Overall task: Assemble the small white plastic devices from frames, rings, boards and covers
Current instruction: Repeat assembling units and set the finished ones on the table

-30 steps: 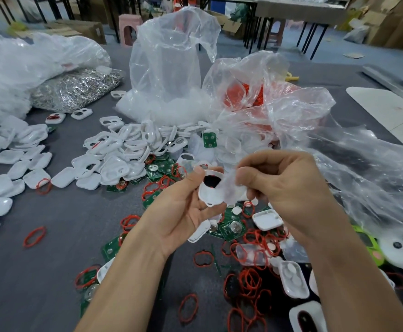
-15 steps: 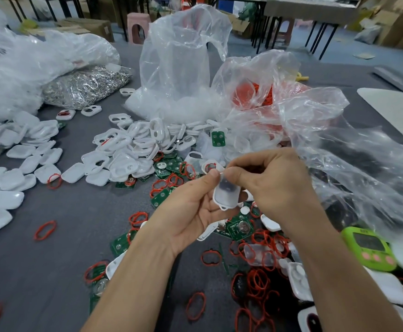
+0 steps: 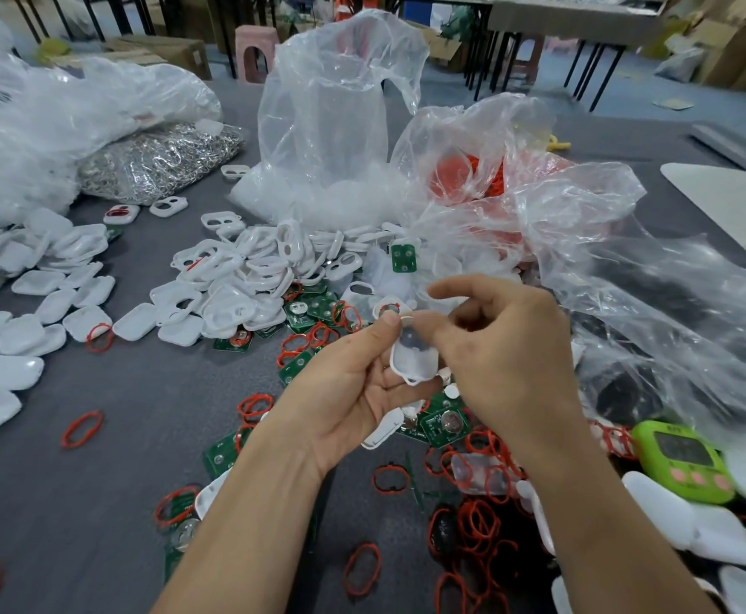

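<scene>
A small white frame [image 3: 413,358] with a translucent cover over its face is held upright in mid-air between both hands. My left hand [image 3: 353,387] cradles it from below and the left, thumb at its top edge. My right hand [image 3: 495,347] pinches its top right with thumb and forefinger. Under the hands, loose red rings [image 3: 473,525] and green boards [image 3: 444,423] litter the grey table [image 3: 96,502]. A heap of white frames [image 3: 238,277] lies beyond, and white covers [image 3: 30,321] spread at the left.
Clear plastic bags [image 3: 340,126] stand behind the heap, one with red rings [image 3: 464,175] inside. A bag of metal clips [image 3: 158,161] lies at the back left. A green timer [image 3: 683,460] sits at the right, with crumpled plastic sheeting [image 3: 650,303] above it.
The frame has been turned so that its covered face shows, and the right fingers have shifted to its top edge. The camera has moved in closer and slightly left.
</scene>
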